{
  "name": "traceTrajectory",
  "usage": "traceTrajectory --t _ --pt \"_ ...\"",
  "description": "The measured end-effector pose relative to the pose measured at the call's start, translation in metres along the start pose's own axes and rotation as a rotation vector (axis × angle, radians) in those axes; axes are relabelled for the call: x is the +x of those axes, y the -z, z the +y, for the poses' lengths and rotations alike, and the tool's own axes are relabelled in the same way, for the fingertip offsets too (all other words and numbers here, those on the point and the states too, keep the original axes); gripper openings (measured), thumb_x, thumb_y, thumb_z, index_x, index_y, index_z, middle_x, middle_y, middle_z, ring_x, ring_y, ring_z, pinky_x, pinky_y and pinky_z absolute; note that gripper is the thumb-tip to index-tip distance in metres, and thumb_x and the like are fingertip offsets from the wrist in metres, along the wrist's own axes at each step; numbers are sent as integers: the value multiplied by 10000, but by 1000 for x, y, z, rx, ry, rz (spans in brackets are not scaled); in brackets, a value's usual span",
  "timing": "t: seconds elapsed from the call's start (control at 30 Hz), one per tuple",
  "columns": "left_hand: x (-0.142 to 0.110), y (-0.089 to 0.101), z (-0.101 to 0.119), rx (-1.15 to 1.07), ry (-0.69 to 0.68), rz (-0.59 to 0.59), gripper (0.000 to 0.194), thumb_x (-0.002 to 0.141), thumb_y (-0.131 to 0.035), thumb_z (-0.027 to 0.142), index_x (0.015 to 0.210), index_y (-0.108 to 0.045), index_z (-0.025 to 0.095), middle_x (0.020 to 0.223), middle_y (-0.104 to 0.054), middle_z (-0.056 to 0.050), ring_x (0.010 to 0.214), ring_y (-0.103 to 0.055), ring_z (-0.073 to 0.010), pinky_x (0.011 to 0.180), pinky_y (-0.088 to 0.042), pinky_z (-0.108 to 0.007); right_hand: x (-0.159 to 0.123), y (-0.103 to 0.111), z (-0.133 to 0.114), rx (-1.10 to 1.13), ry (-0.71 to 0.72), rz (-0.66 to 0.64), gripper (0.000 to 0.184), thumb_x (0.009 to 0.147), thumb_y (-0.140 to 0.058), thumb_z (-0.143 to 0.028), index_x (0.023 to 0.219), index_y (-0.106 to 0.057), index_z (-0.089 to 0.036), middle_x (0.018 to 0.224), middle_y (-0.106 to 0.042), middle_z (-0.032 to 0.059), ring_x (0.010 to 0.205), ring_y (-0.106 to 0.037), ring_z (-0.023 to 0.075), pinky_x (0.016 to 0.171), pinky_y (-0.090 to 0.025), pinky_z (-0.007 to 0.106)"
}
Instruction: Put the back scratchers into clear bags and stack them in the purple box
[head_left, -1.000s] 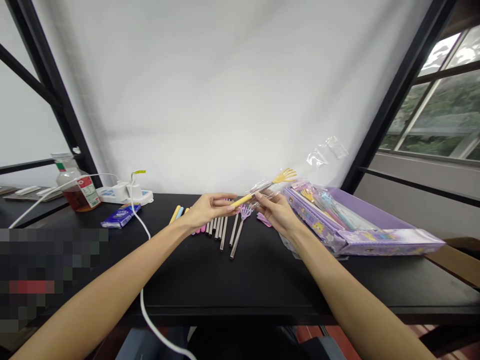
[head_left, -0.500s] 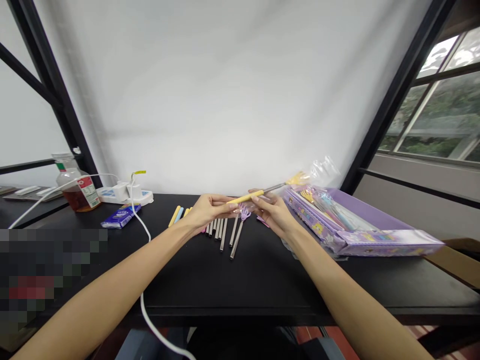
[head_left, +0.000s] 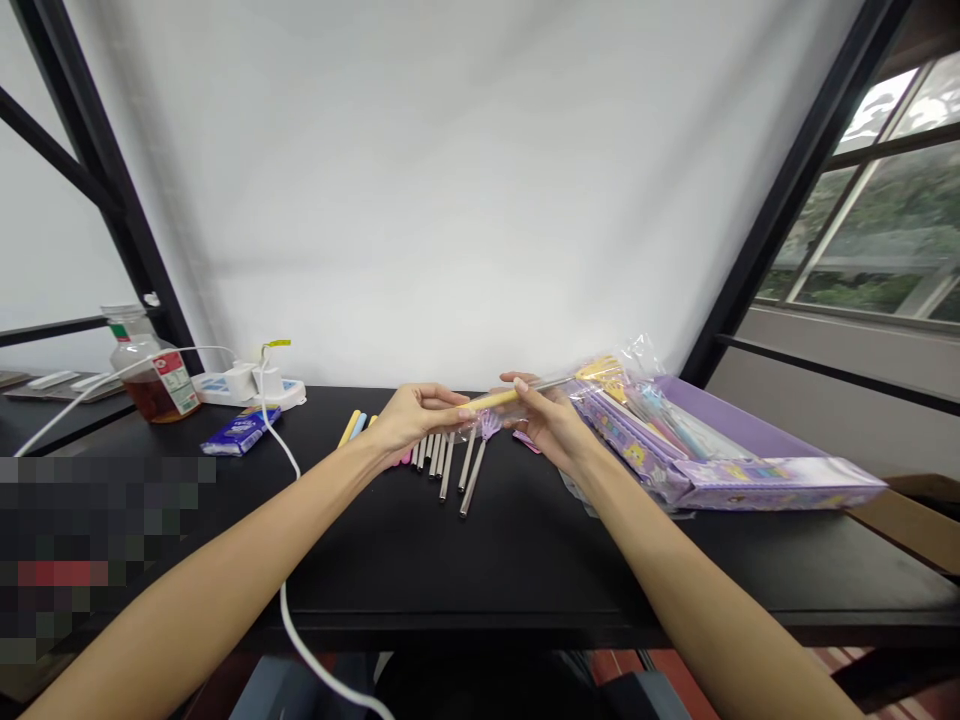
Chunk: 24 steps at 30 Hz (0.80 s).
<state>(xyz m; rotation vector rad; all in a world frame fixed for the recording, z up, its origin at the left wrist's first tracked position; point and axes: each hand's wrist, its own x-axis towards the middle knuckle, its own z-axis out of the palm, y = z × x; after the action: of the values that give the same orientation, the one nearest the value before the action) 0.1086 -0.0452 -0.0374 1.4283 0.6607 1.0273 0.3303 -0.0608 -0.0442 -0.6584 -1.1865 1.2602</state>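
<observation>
A yellow back scratcher (head_left: 495, 399) with a metal rod and a hand-shaped head lies across both hands, inside a clear plastic sleeve (head_left: 637, 355). My left hand (head_left: 420, 415) pinches the end of its yellow handle. My right hand (head_left: 551, 420) grips it further up, where the handle meets the rod, with the thumb on top. The yellow head reaches over the purple box at the right. Below the hands lie several metal rods (head_left: 448, 468), a purple hand-shaped head (head_left: 489, 425) on one of them. Yellow and blue handles (head_left: 350, 428) show beside my left wrist.
The purple display box (head_left: 780, 485) holds several wrapped scratchers on the black table (head_left: 480, 570). At the left are a blue packet (head_left: 241, 430), a power strip (head_left: 296, 395) and a bottle of brown liquid (head_left: 154, 375). A white cable (head_left: 289, 620) hangs over the front edge.
The back scratcher has shifted right and its head has dropped towards the purple box. The clear sleeve's far end has come down and now surrounds the head. Both hands keep hold.
</observation>
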Motion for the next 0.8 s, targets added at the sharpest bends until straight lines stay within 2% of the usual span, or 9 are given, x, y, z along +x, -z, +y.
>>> traceTrajectory --t 0.1,0.23,0.4,0.5,0.8 --pt "1 3 -1 42 -32 14 326 646 -898 300 846 -715 119 817 -774 -105 799 -742 -199 814 -593 -343 1 1 -2 -3 -4 35 328 757 -794 -468 977 -729 -232 933 -755 41 735 -683 156 608 -527 256" --pt "0 4 -1 92 -49 -4 353 658 -889 299 916 -719 129 860 -779 -112 839 -745 -220 832 -595 -365 3 2 -3 -1 8 85 310 695 -851 -426 878 -737 -204 861 -752 31 659 -657 135 599 -524 255" --pt "-1 4 1 87 -8 -181 488 761 -821 314 1194 -694 129 1121 -742 -147 1006 -724 -233 1004 -540 -401 4 3 -5 44 49 150 299 650 -888 -393 807 -743 -184 771 -733 23 694 -659 140 638 -541 245" --pt "-1 5 0 76 -18 -253 524 783 -805 317 1246 -668 114 1166 -723 -163 1066 -705 -252 1036 -525 -417 5 5 -6 49 49 148 323 648 -890 -402 828 -751 -172 755 -723 20 672 -646 127 609 -528 226" --pt "-1 8 1 152 -21 -188 455 705 -858 240 1131 -726 149 1025 -770 -119 942 -741 -232 907 -595 -372 4 6 -6 28 21 100 321 695 -856 -419 871 -753 -171 794 -740 46 646 -628 122 585 -506 222"
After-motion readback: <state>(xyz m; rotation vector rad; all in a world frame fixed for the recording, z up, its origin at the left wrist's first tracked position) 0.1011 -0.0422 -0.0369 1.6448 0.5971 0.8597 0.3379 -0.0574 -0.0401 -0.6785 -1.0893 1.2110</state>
